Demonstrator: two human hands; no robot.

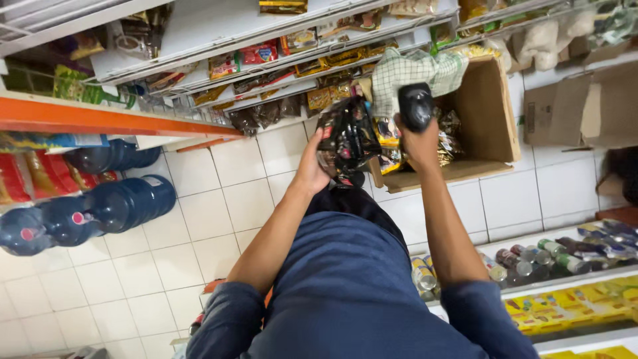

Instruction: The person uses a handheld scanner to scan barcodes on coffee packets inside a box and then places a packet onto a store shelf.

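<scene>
My left hand (312, 169) grips a bundle of dark, shiny snack packets (347, 133) and holds it up over the white floor tiles. My right hand (420, 141) is closed around a black handheld scanner (416, 105), raised just to the right of the packets. Both hands hover in front of an open cardboard box (488, 113) that holds more gold and dark packets, with a green-and-white checked cloth (412, 73) draped over its rim. My forearms are bare, and blue rolled sleeves show at the bottom of the view.
White shelves (219, 46) with snack packets run across the top. Large blue water bottles (100, 206) lie on the floor at left beside an orange shelf edge (100, 119). More cardboard boxes (585, 106) sit at right. Cans and small bottles (551, 259) fill a shelf at lower right.
</scene>
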